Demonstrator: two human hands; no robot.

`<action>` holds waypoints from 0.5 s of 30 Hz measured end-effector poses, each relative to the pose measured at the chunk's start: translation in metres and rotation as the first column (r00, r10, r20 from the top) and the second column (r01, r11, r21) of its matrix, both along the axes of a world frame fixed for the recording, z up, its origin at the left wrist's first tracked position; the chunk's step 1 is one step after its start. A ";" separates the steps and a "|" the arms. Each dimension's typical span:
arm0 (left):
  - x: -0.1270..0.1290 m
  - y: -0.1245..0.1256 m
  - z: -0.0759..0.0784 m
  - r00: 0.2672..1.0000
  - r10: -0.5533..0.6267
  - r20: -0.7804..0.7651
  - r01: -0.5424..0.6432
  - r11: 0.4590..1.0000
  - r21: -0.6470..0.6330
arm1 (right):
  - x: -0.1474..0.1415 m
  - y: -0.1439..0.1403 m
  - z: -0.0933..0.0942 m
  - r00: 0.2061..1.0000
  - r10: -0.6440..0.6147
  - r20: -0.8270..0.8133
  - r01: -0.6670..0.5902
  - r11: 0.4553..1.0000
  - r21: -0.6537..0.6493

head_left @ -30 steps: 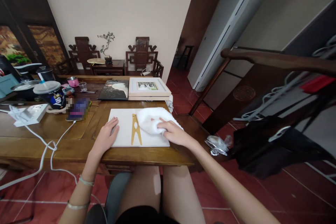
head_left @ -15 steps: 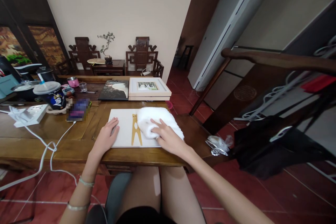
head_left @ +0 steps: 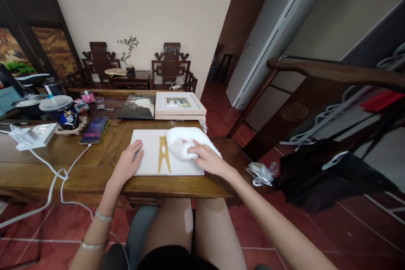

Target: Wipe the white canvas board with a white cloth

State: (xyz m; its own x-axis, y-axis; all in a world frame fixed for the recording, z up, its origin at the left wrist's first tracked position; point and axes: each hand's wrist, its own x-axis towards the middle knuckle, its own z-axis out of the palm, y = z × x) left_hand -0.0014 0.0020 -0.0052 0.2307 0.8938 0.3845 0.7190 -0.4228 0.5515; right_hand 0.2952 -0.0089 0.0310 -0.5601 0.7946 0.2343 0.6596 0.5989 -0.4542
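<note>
white cloth (head_left: 180, 139) pinched by right hand (head_left: 209, 159), on white board (head_left: 147, 154); left hand (head_left: 128, 162) flat, fingers close; a hard push might skid the board.

Includes one left hand (head_left: 128, 161), one right hand (head_left: 209, 160), one towel (head_left: 179, 136), one white board (head_left: 148, 147), one pink cup (head_left: 87, 97), one potted tree (head_left: 130, 68).

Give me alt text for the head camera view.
A person's right hand holds a white cloth on a white board, beside a yellow cat shape; the left hand rests on the board's left edge. A phone and cup share the table.
</note>
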 end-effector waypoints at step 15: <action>0.001 -0.002 0.003 1.000 0.005 -0.010 -0.005 1.000 -0.001 | -0.019 -0.019 -0.001 0.986 -0.081 0.145 0.070 0.994 0.084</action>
